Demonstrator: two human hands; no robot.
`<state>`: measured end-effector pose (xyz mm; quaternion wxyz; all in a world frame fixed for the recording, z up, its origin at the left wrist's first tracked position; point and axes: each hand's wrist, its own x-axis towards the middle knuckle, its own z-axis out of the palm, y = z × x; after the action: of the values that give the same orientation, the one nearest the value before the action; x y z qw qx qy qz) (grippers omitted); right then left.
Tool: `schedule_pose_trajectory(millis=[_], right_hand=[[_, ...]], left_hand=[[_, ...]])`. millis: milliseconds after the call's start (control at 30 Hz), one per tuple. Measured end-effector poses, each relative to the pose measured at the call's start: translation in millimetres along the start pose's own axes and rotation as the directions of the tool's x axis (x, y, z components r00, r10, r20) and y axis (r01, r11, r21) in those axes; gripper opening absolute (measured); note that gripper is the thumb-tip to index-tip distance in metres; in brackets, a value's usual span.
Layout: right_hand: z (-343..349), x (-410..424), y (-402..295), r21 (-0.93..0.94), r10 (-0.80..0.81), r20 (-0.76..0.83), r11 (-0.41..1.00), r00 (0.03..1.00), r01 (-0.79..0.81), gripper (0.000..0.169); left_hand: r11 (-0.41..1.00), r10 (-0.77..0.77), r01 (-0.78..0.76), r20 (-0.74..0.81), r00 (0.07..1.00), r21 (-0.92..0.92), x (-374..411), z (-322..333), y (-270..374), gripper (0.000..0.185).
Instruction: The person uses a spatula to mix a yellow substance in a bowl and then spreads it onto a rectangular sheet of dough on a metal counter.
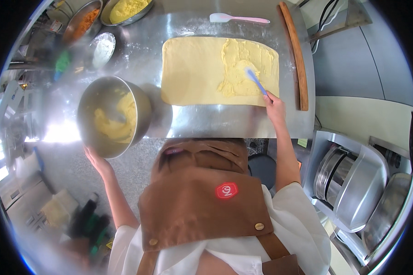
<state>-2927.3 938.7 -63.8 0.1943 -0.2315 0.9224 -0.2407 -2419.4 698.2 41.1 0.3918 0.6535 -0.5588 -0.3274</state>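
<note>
A rectangular sheet of dough [191, 72] lies flat on the steel worktop. Pale yellow creamy spread [235, 82] covers most of its right half; the left half is bare. My right hand [276, 107] grips a blue spatula [257, 81], whose head rests in the spread. At the left, a deep steel mixing bowl [143, 106] is tilted, with more yellow cream [115, 127] inside. My left hand [98, 161] touches the bowl's lower outer side; its fingers are partly hidden behind the bowl.
Beyond the dough lies a pink-handled spatula [249, 19]. A long wooden stick [296, 56] runs along the worktop's right side. At the far left stand a dish of white powder [103, 51], a bowl of orange shreds [84, 25] and a bowl of yellow filling [129, 10]. Metal bowls [361, 185] sit lower right.
</note>
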Motion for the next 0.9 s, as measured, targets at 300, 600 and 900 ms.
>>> schedule_pose_trajectory(millis=[300,600,900], right_hand=[[-39.2,-19.4,54.1,0.018,0.075,-0.169,0.997,0.983,-0.073,0.028],[-8.0,-33.0,25.5,-0.061,-0.083,-0.084,0.995,0.993,0.078,0.025],[-42.5,39.9,58.4,-0.132,-0.007,-0.19,0.991,0.982,-0.019,0.028]], left_hand=[[1.0,-0.006,0.005,-0.018,1.0,-0.028,1.7,-0.3,-7.5,0.065],[0.998,-0.034,0.032,-0.035,0.999,-0.051,-2.4,0.5,-0.3,0.063],[0.999,-0.024,0.023,-0.026,0.999,-0.045,-2.7,1.2,3.4,0.063]])
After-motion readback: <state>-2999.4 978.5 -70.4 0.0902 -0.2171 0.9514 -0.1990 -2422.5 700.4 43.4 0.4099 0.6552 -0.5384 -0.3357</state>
